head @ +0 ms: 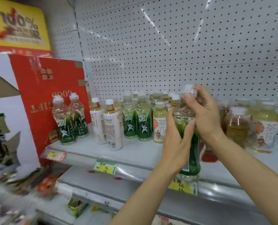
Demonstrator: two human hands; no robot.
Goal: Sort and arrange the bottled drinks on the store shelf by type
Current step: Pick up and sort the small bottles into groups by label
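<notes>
Holding a green-labelled bottle [188, 140] in front of the shelf [140, 153], I note my left hand [175, 143] wrapped round its middle and my right hand [203, 114] pinching the cap. It looks full, so fairly heavy, with smooth, slippery plastic; gripping the labelled waist seems safest.

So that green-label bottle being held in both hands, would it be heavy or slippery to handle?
The green-label bottle looks full nearly to the neck, so probably fairly heavy for its size. Its clear plastic looks smooth, perhaps slick, which may be why the left hand wraps the body while the right hand grips near the cap. Tall and narrow, it may tip if nudged.
</notes>
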